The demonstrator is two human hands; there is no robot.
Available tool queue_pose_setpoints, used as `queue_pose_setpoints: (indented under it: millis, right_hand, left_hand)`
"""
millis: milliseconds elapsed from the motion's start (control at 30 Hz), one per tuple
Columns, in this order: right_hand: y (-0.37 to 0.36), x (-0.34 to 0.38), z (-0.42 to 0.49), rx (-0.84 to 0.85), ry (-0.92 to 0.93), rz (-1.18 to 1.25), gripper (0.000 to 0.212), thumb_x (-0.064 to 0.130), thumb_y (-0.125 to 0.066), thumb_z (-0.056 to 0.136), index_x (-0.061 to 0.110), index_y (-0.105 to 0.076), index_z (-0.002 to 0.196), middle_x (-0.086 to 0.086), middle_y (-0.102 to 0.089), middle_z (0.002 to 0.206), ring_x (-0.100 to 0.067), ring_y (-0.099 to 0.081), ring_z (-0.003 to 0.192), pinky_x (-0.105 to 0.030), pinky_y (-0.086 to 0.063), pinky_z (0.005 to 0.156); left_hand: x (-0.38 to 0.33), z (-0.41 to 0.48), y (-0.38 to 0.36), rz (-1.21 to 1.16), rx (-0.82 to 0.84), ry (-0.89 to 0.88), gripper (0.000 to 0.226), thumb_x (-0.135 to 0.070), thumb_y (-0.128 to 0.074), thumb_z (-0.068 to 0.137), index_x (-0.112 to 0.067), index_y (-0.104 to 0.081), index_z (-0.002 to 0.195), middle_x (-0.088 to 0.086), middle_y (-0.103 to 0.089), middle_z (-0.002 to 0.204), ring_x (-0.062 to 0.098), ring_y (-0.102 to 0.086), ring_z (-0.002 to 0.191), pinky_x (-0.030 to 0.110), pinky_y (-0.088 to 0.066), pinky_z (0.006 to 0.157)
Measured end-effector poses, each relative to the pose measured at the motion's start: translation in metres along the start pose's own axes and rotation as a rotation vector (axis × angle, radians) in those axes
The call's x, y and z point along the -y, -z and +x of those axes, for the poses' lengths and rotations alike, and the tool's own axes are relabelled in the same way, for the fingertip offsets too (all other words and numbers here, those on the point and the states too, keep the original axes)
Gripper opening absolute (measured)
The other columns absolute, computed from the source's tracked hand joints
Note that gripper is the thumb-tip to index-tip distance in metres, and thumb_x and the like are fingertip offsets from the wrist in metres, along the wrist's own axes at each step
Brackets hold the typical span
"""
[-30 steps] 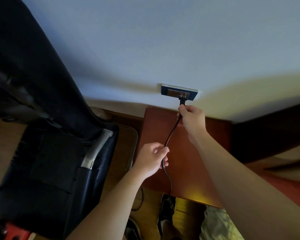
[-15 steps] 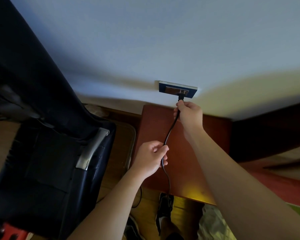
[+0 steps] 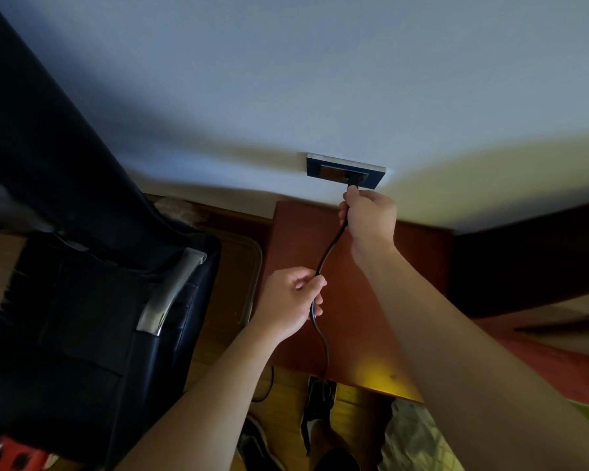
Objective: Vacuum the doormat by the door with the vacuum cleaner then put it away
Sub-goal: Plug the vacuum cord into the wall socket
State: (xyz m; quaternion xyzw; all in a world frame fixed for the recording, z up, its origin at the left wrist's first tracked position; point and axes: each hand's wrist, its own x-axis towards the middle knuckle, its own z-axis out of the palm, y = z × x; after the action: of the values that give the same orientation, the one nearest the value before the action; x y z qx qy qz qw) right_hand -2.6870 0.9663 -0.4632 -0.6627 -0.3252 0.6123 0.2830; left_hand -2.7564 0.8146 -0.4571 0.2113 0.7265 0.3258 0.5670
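Observation:
A black power cord (image 3: 330, 248) runs from a wall socket (image 3: 346, 171) down toward the floor. Its black plug (image 3: 353, 180) sits in the socket's right side. My right hand (image 3: 369, 215) grips the cord just below the plug, fingers closed around it. My left hand (image 3: 291, 302) pinches the same cord lower down, above a reddish-brown wooden surface (image 3: 354, 300). The vacuum cleaner and the doormat are not in view.
A dark office chair (image 3: 82, 266) with a silver armrest (image 3: 169, 294) fills the left side. A white wall (image 3: 320, 79) is straight ahead. My shoes (image 3: 317, 406) stand on a wooden floor below. Dark furniture (image 3: 531, 260) lies at the right.
My right hand has moved up the cord toward the socket, and the plug now sits in it. My left hand has kept its hold on the cord.

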Motion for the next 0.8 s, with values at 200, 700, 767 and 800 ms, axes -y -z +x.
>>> queue_pose_setpoints:
  millis: [200,700,767,800]
  right_hand:
    - [-0.004,-0.003,0.006,-0.011,0.0,0.034,0.027,0.012,-0.057,0.096,0.009,-0.059,0.069,-0.003,-0.055,0.054,-0.018,-0.047,0.049,-0.028,-0.04,0.051]
    - [0.002,-0.004,0.009,0.028,0.037,-0.012,0.029,0.014,-0.057,0.096,0.012,-0.06,0.068,0.0,-0.058,0.054,-0.02,-0.053,0.058,-0.033,-0.046,0.062]
    - [0.006,-0.005,0.01,0.046,0.067,-0.064,0.028,0.018,-0.057,0.097,0.014,-0.061,0.069,0.001,-0.06,0.055,-0.019,-0.055,0.06,-0.036,-0.05,0.067]
    - [0.008,-0.006,0.01,0.054,0.091,-0.099,0.029,0.02,-0.057,0.097,0.014,-0.062,0.069,0.002,-0.06,0.055,-0.019,-0.056,0.06,-0.037,-0.051,0.068]
  left_hand:
    - [0.001,0.001,0.001,-0.03,-0.012,-0.005,0.016,-0.011,-0.06,0.103,-0.003,-0.072,0.097,0.01,-0.062,0.072,0.021,-0.063,0.06,0.026,-0.058,0.058]
    - [0.008,-0.002,-0.006,-0.054,-0.09,-0.022,0.014,-0.015,-0.063,0.101,-0.009,-0.072,0.093,0.008,-0.064,0.071,0.021,-0.065,0.059,0.042,-0.063,0.068]
    - [0.009,-0.003,-0.009,-0.059,-0.102,-0.027,0.014,-0.014,-0.063,0.101,-0.007,-0.072,0.094,0.011,-0.064,0.072,0.022,-0.064,0.059,0.036,-0.062,0.064]
    - [0.009,-0.004,-0.01,-0.061,-0.105,-0.029,0.014,-0.014,-0.063,0.101,-0.006,-0.072,0.095,0.012,-0.063,0.072,0.023,-0.064,0.06,0.033,-0.062,0.063]
